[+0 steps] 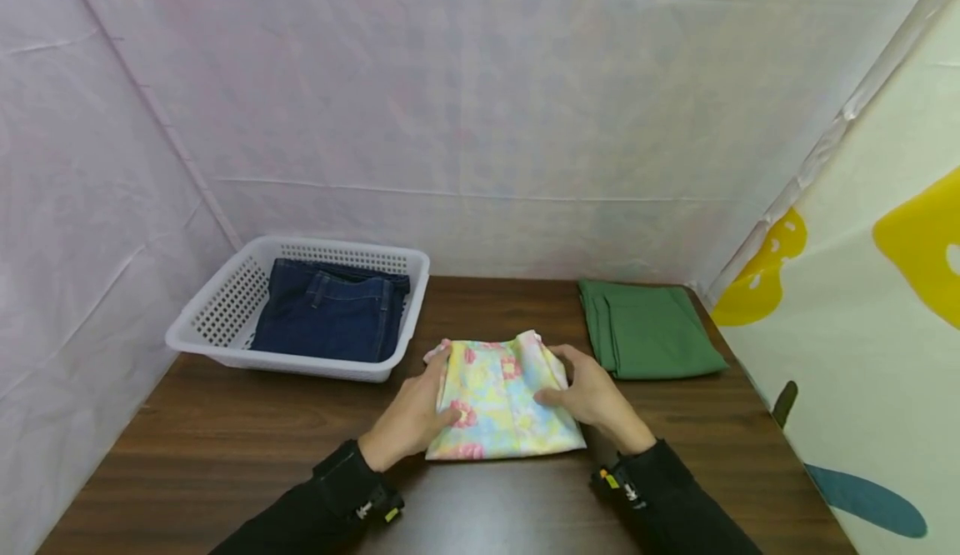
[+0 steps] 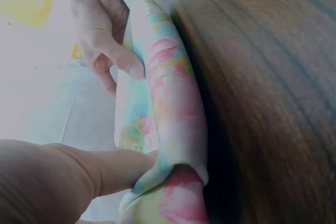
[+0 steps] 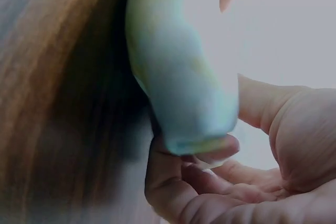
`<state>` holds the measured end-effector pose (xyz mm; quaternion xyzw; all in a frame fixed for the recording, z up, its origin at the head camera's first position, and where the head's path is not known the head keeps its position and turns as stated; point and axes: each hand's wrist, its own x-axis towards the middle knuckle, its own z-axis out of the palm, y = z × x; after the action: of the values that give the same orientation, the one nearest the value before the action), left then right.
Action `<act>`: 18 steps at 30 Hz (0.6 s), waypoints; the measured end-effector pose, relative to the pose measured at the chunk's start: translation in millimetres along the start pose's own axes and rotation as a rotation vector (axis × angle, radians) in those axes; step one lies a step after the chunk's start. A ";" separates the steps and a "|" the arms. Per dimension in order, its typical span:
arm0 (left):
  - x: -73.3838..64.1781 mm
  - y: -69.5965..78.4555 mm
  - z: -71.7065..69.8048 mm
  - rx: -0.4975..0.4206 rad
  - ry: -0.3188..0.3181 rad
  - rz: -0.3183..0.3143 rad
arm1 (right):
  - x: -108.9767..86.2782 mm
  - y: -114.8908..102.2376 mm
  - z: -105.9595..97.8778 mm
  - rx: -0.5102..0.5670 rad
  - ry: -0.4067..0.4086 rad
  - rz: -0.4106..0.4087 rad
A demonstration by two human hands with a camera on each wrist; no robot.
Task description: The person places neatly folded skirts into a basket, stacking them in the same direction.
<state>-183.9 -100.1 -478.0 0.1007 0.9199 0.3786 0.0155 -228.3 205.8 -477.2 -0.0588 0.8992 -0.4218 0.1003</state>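
A folded floral garment (image 1: pixel 491 422) in yellow, pale blue and pink lies in the middle of the table. At its left edge my left hand (image 1: pixel 408 417) grips it, thumb on top and fingers at the side. My right hand (image 1: pixel 596 397) pinches the opposite edge, thumb over the upper layer. Seen from the left wrist, the garment (image 2: pixel 176 93) shows a thick rounded fold close over the wood, its layers parting near the left thumb. In the right wrist view, right-hand fingers (image 3: pixel 168 177) curl under the blurred end of the cloth (image 3: pixel 184 77).
At the back left, a white plastic basket (image 1: pixel 187 338) holds folded dark blue jeans (image 1: pixel 337 317). Folded green cloth (image 1: pixel 648 330) lies at the back right of the brown wooden table (image 1: pixel 225 430). White sheeting (image 1: pixel 465 105) hangs behind and at the sides.
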 end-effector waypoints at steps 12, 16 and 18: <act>-4.1 6.2 -7.7 -0.013 0.021 0.049 | -3.7 -5.4 0.9 0.008 0.064 -0.157; -5.6 8.5 -10.4 -0.008 0.030 0.065 | -3.8 -5.8 1.8 0.012 0.071 -0.152; -6.3 10.2 -12.6 -0.004 0.041 0.077 | -3.5 -5.2 2.2 0.004 0.073 -0.148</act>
<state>-177.3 -103.0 -462.1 0.1282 0.9148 0.3827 -0.0175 -224.3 201.5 -474.1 -0.1093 0.8946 -0.4317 0.0363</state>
